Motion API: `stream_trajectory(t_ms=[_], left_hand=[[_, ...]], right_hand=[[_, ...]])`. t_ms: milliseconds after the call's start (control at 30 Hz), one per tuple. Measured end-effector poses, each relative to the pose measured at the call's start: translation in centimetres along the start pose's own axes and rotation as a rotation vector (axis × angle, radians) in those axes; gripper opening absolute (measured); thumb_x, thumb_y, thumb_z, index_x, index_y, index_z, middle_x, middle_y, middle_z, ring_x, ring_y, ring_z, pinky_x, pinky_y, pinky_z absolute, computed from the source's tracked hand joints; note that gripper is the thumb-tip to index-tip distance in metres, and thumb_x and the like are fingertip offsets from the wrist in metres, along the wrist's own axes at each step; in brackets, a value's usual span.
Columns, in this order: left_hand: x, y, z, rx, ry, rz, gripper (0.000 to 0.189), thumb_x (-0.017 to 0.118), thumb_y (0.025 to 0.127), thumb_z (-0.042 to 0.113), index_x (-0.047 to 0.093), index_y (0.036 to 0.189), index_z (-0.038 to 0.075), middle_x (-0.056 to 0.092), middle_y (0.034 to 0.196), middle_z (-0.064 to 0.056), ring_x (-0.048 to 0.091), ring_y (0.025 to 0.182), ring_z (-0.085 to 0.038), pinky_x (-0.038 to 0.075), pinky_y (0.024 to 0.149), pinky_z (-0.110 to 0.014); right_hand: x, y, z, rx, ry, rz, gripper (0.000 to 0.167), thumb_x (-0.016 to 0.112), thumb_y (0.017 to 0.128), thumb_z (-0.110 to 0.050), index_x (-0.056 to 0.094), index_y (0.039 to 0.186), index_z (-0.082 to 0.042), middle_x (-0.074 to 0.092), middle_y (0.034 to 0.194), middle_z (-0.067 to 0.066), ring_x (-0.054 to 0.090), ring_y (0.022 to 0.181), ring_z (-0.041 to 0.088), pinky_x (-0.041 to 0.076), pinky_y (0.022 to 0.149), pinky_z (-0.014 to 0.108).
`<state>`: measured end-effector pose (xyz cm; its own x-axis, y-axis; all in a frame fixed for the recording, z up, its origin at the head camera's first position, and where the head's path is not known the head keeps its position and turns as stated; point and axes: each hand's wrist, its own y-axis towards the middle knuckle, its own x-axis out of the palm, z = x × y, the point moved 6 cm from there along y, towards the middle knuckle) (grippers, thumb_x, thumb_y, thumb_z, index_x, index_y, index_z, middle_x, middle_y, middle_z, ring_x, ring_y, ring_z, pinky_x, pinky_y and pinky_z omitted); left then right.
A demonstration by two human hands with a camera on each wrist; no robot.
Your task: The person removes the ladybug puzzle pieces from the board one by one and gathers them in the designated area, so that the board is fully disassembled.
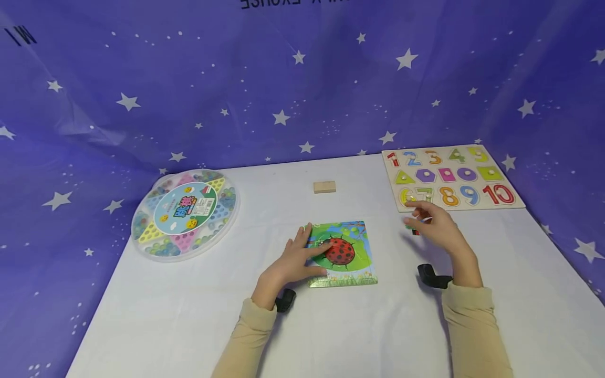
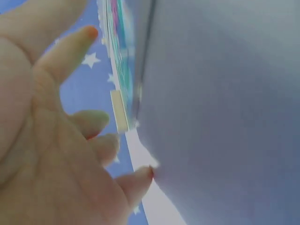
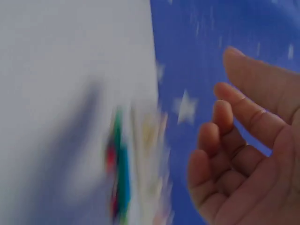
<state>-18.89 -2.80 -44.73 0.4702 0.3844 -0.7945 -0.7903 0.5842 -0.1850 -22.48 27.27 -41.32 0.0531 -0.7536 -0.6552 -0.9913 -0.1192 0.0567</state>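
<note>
In the head view, my left hand [image 1: 294, 259] has its fingers spread over the left side of a square ladybug picture puzzle [image 1: 352, 275]. Its palm and parted fingers [image 2: 96, 119] show in the left wrist view. My right hand [image 1: 437, 226] hovers to the right of the puzzle, near the front edge of the number board [image 1: 441, 181]. The right wrist view shows its loosely bent fingers [image 3: 208, 136] with nothing between them. A small multicoloured thing [image 1: 415, 232] lies partly hidden beneath this hand; it appears blurred in the right wrist view, its kind unclear.
A round, clear-cased Chinese checkers set [image 1: 185, 215] with marbles lies at the left. A small wooden block [image 1: 324, 187] is behind the puzzle. The white table [image 1: 198, 320] meets a purple star-patterned cloth [image 1: 255, 68] at the back.
</note>
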Motion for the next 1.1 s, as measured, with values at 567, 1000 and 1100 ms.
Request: stream_trajectory(t_ms=[567, 1000, 1100], left_hand=[[0.8, -1.7, -0.8, -0.010, 0.072, -0.067, 0.059, 0.064, 0.083, 0.038, 0.043, 0.136, 0.025, -0.001, 0.147, -0.023, -0.001, 0.135, -0.035, 0.008, 0.107, -0.045], [0.6, -1.7, -0.8, 0.002, 0.090, -0.054, 0.059, 0.065, 0.082, 0.037, 0.045, 0.135, 0.022, 0.000, 0.147, -0.025, 0.000, 0.134, -0.037, 0.008, 0.106, -0.048], [0.7, -1.8, -0.8, 0.002, 0.097, -0.064, 0.060, 0.064, 0.082, 0.038, 0.044, 0.136, 0.023, -0.001, 0.146, -0.025, -0.001, 0.134, -0.037, 0.008, 0.106, -0.048]], right_hand=[[14.6, 1.0, -9.5, -0.215, -0.388, -0.274, 0.051, 0.064, 0.085, -0.029, 0.055, 0.120, 0.006, 0.054, 0.104, 0.017, 0.051, 0.087, 0.027, 0.044, 0.073, 0.040], [15.5, 1.7, -9.0, -0.093, -0.068, -0.249, 0.049, 0.069, 0.081, -0.015, 0.052, 0.121, 0.009, 0.053, 0.108, 0.020, 0.052, 0.097, 0.031, 0.046, 0.080, 0.043], [15.6, 1.5, -8.6, -0.073, 0.021, -0.249, 0.051, 0.070, 0.079, -0.014, 0.050, 0.122, 0.007, 0.054, 0.109, 0.019, 0.053, 0.098, 0.032, 0.046, 0.080, 0.043]])
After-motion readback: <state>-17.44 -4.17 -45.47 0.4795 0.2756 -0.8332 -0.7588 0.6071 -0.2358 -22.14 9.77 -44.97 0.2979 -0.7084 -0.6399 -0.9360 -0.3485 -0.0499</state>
